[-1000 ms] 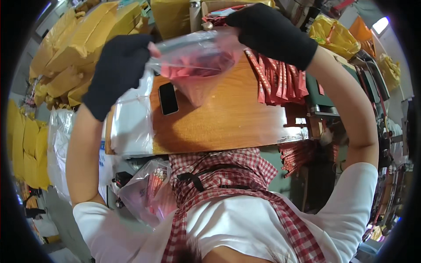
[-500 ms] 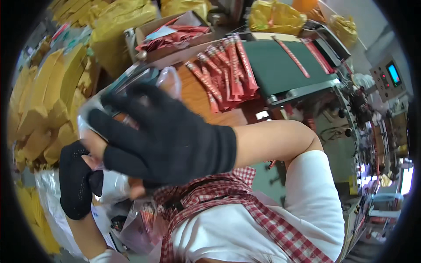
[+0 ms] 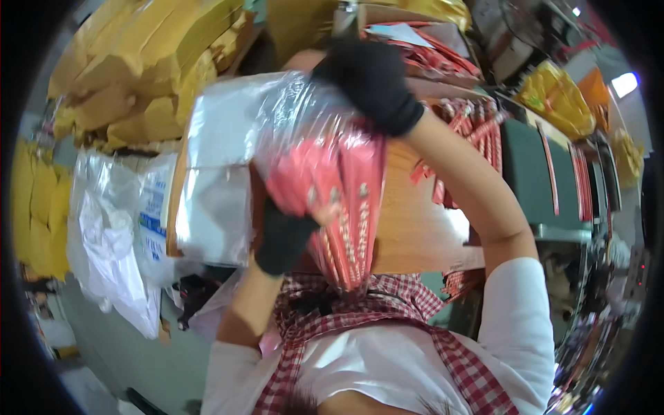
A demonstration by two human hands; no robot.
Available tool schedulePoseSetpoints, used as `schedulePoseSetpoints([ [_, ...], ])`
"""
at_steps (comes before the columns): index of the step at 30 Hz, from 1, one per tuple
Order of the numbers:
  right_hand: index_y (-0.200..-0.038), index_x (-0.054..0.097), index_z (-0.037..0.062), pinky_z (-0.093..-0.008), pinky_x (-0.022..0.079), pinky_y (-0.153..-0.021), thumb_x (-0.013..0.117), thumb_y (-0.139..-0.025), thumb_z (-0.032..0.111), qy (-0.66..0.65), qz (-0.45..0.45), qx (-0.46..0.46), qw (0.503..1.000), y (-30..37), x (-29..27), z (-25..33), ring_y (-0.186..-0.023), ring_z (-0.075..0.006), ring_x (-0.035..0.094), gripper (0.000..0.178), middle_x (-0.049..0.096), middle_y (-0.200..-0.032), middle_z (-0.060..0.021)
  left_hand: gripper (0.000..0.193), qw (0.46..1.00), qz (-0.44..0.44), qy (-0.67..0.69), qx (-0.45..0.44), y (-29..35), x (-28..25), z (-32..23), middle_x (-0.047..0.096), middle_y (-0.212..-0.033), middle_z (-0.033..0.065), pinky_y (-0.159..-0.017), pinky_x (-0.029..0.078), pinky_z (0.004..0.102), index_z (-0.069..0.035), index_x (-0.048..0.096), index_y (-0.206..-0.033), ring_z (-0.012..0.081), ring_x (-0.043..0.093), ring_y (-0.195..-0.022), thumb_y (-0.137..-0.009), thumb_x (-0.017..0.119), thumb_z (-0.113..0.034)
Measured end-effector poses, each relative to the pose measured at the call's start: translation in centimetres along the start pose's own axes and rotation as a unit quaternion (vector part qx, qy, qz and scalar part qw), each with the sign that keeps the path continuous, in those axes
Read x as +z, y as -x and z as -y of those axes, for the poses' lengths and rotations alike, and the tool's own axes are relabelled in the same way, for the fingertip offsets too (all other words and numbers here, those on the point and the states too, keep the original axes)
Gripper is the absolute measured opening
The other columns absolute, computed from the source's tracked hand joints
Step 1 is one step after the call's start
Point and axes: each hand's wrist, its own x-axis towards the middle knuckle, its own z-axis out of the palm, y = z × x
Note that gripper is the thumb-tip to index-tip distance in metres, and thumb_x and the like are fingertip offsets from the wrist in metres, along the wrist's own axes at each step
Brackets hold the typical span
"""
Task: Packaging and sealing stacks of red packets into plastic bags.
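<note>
Left hand [image 3: 285, 241] holds the plastic bag [image 3: 287, 114]; right hand [image 3: 370, 84] above, can't tell, blurry. Weak grip could spill the red sachets [image 3: 354, 232].

Black-gloved left hand [image 3: 285, 238], curled close in, blurred right hand [image 3: 366, 83] farther forward, right forearm [image 3: 477, 180] slanting back from it

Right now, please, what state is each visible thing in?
Left hand: closed on the clear bag
Right hand: at bag's upper end, grip unclear
Clear bag: holding red packets, mouth unclear
Cardboard box: open, red wrappers inside
Clear flat bags: stacked
Loose packets: piled on table
Green surface: bearing red strips
</note>
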Motion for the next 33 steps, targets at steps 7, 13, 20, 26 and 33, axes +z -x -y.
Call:
schedulePoseSetpoints([
  [7, -0.125, 0.050, 0.0137, -0.0471, 0.050, -0.073, 0.058, -0.086, 0.039, 0.180, 0.133, 0.268, 0.937, 3.5, 5.8, -15.2, -0.084, -0.0400, 0.062, 0.047, 0.062, -0.090, -0.0211, 0.032, 0.953, 0.062, 0.190, -0.228, -13.5, -1.1, 7.1, 0.067, -0.093, 0.0065, -0.077, 0.053, 0.0308, -0.004, 0.063, -0.108, 0.0172, 0.065, -0.083, -0.077, 0.071, -0.008],
  [13, -0.107, 0.059, 0.0181, -0.0445, 0.049, -0.064, 0.065, -0.079, 0.026, 0.201, 0.049, 0.062, 0.976, -2.4, 5.1, -8.0, -0.080, -0.0338, 0.063, 0.029, 0.062, -0.089, -0.0125, 0.028, 0.945, 0.031, 0.270, -0.181, -17.9, -5.4, 11.7, 0.069, -0.087, 0.0090, -0.074, 0.055, 0.0338, -0.006, 0.063, -0.103, 0.0209, 0.067, -0.075, -0.082, 0.065, -0.024],
  [20, -0.122, 0.051, 0.0084, -0.0443, 0.047, -0.078, 0.062, -0.085, 0.024, 0.197, -0.063, 0.219, 0.954, 12.2, 11.9, -15.2, -0.094, -0.0365, 0.056, 0.041, 0.055, -0.114, -0.0177, 0.029, 0.939, -0.059, 0.270, -0.203, -19.8, -7.1, 11.9, 0.068, -0.094, 0.0067, -0.076, 0.055, 0.0337, -0.007, 0.062, -0.106, 0.0208, 0.066, -0.080, -0.083, 0.065, -0.025],
  [26, -0.126, 0.045, 0.0061, -0.0453, 0.047, -0.081, 0.065, -0.083, 0.025, 0.174, -0.046, 0.261, 0.948, 13.5, 13.1, -16.0, -0.098, -0.0388, 0.055, 0.051, 0.051, -0.121, -0.0188, 0.043, 0.933, -0.035, 0.291, -0.208, -16.2, -5.4, 8.8, 0.065, -0.113, 0.0072, -0.085, 0.053, 0.0359, -0.006, 0.056, -0.121, 0.0194, 0.064, -0.095, -0.088, 0.063, -0.032],
  [33, -0.132, 0.041, 0.0056, -0.0461, 0.047, -0.082, 0.065, -0.083, 0.026, 0.123, -0.027, 0.322, 0.938, 13.2, 10.8, -15.9, -0.102, -0.0399, 0.055, 0.058, 0.050, -0.126, -0.0185, 0.050, 0.955, -0.027, 0.162, -0.249, -14.1, -5.3, 11.3, 0.062, -0.115, 0.0060, -0.089, 0.050, 0.0353, -0.007, 0.053, -0.126, 0.0194, 0.061, -0.100, -0.085, 0.067, -0.032],
])
